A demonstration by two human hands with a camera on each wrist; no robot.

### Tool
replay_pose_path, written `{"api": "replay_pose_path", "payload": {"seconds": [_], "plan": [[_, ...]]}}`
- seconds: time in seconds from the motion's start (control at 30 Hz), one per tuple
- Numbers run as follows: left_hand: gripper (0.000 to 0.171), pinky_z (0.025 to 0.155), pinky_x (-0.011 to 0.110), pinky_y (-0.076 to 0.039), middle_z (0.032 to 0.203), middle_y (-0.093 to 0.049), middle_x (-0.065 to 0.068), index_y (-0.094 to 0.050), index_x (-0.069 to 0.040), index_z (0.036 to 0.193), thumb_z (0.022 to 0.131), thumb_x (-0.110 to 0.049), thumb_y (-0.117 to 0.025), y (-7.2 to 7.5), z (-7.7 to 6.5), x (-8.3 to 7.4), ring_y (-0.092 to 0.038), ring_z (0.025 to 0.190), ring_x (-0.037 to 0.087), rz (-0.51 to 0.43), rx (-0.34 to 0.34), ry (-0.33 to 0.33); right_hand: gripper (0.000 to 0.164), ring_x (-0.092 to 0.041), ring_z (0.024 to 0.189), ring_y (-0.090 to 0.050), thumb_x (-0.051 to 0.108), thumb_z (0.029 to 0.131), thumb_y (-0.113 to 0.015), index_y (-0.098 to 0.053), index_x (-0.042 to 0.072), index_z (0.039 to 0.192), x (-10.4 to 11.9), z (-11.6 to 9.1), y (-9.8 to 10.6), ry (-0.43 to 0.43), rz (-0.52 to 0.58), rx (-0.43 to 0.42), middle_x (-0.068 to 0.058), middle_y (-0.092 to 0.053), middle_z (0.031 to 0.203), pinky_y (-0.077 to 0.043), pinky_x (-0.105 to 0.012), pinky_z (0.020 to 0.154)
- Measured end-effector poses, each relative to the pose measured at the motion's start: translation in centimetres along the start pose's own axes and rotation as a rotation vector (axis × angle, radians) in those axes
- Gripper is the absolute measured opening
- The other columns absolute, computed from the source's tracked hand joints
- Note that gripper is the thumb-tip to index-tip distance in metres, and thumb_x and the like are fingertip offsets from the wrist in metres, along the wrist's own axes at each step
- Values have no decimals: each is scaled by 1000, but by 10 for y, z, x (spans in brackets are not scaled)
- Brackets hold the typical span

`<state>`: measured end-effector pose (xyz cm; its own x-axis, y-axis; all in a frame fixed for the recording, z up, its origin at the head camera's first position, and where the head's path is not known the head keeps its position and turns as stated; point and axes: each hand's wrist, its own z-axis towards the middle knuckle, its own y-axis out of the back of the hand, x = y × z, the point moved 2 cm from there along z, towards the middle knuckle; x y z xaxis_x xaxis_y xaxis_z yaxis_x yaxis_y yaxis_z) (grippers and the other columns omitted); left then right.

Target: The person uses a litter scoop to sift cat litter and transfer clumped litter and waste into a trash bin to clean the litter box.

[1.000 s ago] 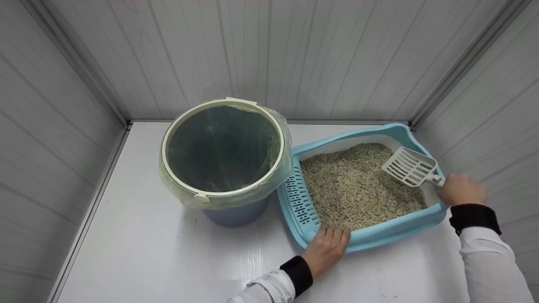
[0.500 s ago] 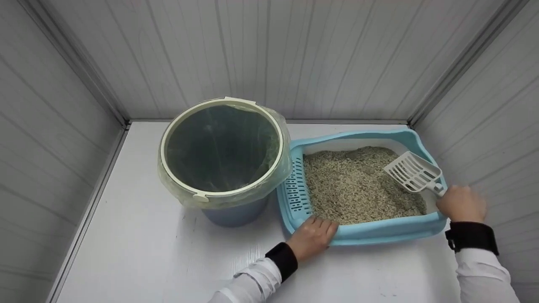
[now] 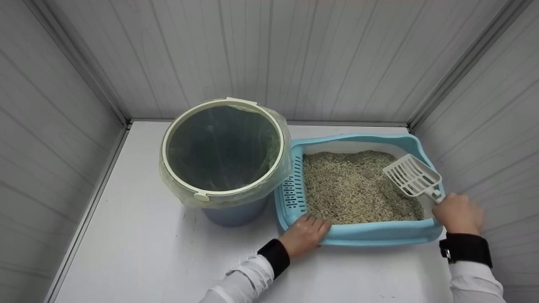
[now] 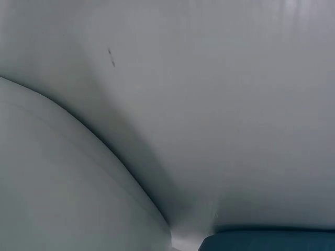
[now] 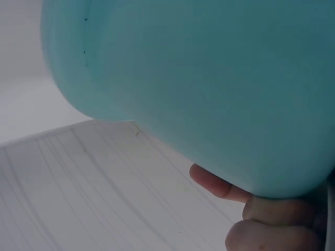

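A white bench [image 3: 126, 235] carries a light-blue rectangular plastic tray [image 3: 385, 235], beside a round bluish bucket [image 3: 236, 215] with a cream rim and translucent yellowish plastic liner [image 3: 236, 201]. Grainy grey-brown litter [image 3: 349, 189] lies in the tray. The left hand [image 3: 304, 235] grips the tray's near rim; the right hand [image 3: 458, 213], at the tray's near-right corner, clasps the handle of a white slotted plastic scoop [image 3: 419, 180], its head over the litter's right side.

scoop handle [image 3: 435, 195] partly hidden

Grey streaked walls [image 3: 290, 54], white tabletop [image 3: 139, 235]
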<state>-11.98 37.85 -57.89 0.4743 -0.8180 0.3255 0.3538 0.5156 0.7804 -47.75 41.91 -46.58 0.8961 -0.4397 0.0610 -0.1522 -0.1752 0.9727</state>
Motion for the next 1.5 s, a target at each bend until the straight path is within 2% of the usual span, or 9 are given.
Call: {"api": "replay_pose_path", "payload": {"seconds": [0.27,0.57,0.7,0.87,1.03,1.23,1.33,1.43,1.5], "plan": [[36,75,25,-50,88,-59,-3,-56,-14,106,93,-9,-23,-2,-2,-2,-60,79,10,33,-73,13,29,-27,52,-49,24,82,-47,-48,-2,69,2,-2,-3,-27,11,-32,-19,-51,62,-34,-33,40],[33,74,27,-50,86,-59,-2,-54,-12,104,91,-7,-24,-4,0,0,-60,76,11,51,-89,7,28,-26,50,-46,23,79,-47,-48,-1,66,-1,0,-1,-31,47,-63,-17,-49,60,-34,-34,39],[27,75,26,-50,88,-59,-4,-53,-14,104,87,-10,-33,-2,1,1,-60,78,10,12,-70,34,27,-26,50,-45,24,78,-46,-47,-1,66,-3,0,3,-1,79,-50,-16,-48,60,-34,-34,39],[26,77,26,-48,92,-59,-5,-52,-16,105,79,-20,-51,-1,1,0,-59,82,9,-57,-18,61,39,-22,53,-44,37,82,-47,-47,0,69,-3,-4,11,17,110,17,-12,-47,62,-34,-32,41],[56,83,29,-43,100,-56,-5,-45,-16,113,70,-46,-65,4,-1,0,-55,91,12,-137,101,71,67,-24,61,-49,50,81,-53,-45,-13,102,8,-12,24,104,145,71,-20,-55,77,-36,-31,46],[66,95,38,-35,106,-52,-3,-43,-16,121,71,-54,-62,15,-5,7,-49,102,16,-207,233,131,73,-22,60,-49,54,84,-46,-45,-14,111,28,-14,42,208,73,143,-18,-55,77,-37,-32,50],[67,101,45,-30,111,-52,-1,-47,-16,119,70,-61,-58,15,-11,12,-45,112,19,-219,252,191,76,-22,58,-49,55,86,-39,-46,-15,113,38,-11,49,225,-12,190,-23,-54,80,-39,-33,50],[70,102,48,-28,114,-52,0,-48,-16,116,70,-68,-51,12,-16,15,-42,118,21,-187,226,201,69,-23,59,-49,51,89,-39,-50,-15,107,47,-6,53,268,-97,240,-25,-54,82,-40,-34,51],[72,101,49,-28,113,-53,0,-49,-16,113,69,-72,-48,9,-18,15,-42,118,21,-156,192,187,57,-21,59,-48,44,90,-41,-54,-11,97,52,-3,51,294,-130,274,-13,-53,73,-40,-33,52]]}}
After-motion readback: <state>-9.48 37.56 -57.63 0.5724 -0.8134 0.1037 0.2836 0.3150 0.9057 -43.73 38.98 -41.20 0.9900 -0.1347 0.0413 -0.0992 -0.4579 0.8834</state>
